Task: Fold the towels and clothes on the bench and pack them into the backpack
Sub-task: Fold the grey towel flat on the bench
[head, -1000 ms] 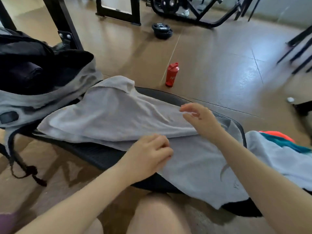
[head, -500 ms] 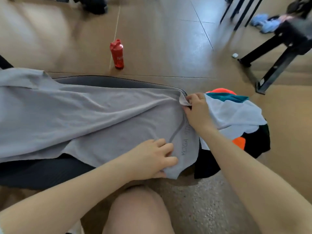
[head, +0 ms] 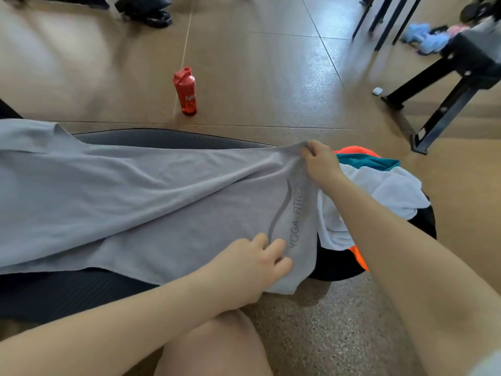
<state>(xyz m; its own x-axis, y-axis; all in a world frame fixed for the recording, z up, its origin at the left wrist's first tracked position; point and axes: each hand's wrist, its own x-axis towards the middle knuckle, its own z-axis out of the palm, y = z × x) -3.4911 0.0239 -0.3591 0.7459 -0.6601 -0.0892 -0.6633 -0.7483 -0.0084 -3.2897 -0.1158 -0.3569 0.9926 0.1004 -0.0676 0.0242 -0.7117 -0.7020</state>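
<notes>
A long grey towel (head: pixel 130 196) printed with "YOGA FITNESS" lies stretched along the black padded bench (head: pixel 168 138). My right hand (head: pixel 321 161) pinches its far right corner and lifts it slightly. My left hand (head: pixel 252 267) grips the near right corner, which hangs over the bench's front edge. At the right end of the bench lies a pile of clothes: a white piece (head: pixel 385 191), a teal one (head: pixel 366 162) and orange ones (head: pixel 355 151). The backpack is out of view.
A red shaker bottle (head: pixel 186 90) stands on the brown floor behind the bench. A black metal frame (head: pixel 444 104) stands at the right, with light blue cloth (head: pixel 425 39) on the floor beyond it. Dark gym gear (head: pixel 147 9) sits at the top. My knee (head: pixel 217 348) is below the bench.
The view swung right and the backpack left the frame. Both hands slid along the grey towel to its right end and took hold of its two corners; the right hand lifted its corner.
</notes>
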